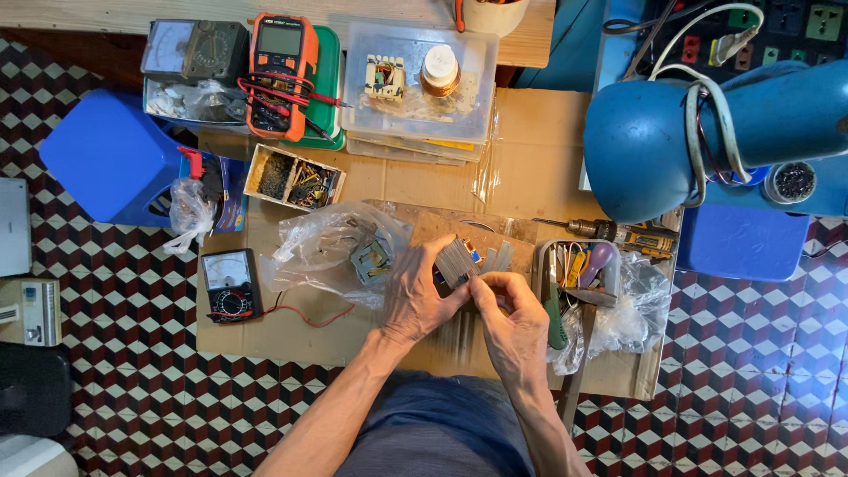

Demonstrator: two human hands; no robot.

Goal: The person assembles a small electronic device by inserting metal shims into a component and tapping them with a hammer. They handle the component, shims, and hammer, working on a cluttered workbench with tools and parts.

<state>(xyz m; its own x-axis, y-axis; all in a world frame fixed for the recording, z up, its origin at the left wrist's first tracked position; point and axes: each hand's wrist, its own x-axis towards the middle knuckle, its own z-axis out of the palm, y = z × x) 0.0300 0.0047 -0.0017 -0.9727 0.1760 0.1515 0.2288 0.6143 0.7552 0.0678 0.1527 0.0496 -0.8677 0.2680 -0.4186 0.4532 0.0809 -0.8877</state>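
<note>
Flat brown cardboard sheet on the floor carries everything. Near its front edge, left hand clamps the grey stack of thin metal laminations; right hand pinches the stack's edge. Looks heavy, stiff, sharp-edged, plates likely to slip apart: grip the flat faces. Crinkled clear plastic bag just left.
</note>
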